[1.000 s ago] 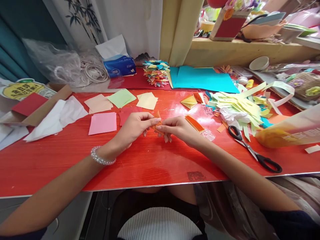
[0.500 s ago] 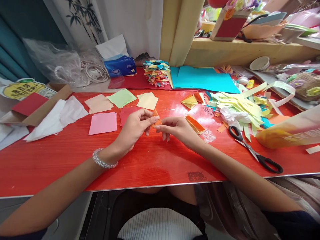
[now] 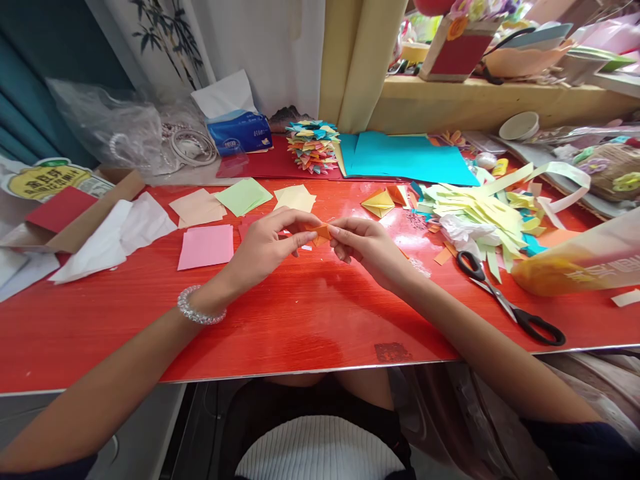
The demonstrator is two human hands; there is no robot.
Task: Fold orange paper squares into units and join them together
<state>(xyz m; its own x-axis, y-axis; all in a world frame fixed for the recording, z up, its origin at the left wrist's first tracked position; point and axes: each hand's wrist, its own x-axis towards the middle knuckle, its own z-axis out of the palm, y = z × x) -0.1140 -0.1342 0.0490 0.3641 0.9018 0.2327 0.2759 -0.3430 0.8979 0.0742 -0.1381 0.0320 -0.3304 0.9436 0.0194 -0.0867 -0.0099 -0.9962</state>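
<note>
Between my hands is a small folded piece of orange paper point(image 3: 323, 233), held above the red table point(image 3: 300, 313). My left hand point(image 3: 275, 240) pinches its left side between thumb and fingers. On the other side, my right hand point(image 3: 363, 243) grips the right end in the same way. Beyond my left hand lie stacks of square paper: pink point(image 3: 206, 247), peach point(image 3: 198, 206), green point(image 3: 244, 196) and cream point(image 3: 295, 197). A red stack is mostly covered by that hand. A yellow folded paper piece point(image 3: 379, 204) rests past my right hand, with an orange one point(image 3: 399, 194) beside it.
Black-handled scissors point(image 3: 505, 300) lie right of my right forearm, near a heap of pale paper strips point(image 3: 475, 213) and a plastic bottle point(image 3: 580, 263). Turquoise sheets point(image 3: 410, 160), a many-coloured paper ball point(image 3: 314, 148) and a tissue pack point(image 3: 239, 132) line the back. A cardboard box point(image 3: 95, 213) stands left.
The orange paper has been turned from a slanted to a more level position. My right hand has moved up and now grips its right end; my left hand has shifted slightly.
</note>
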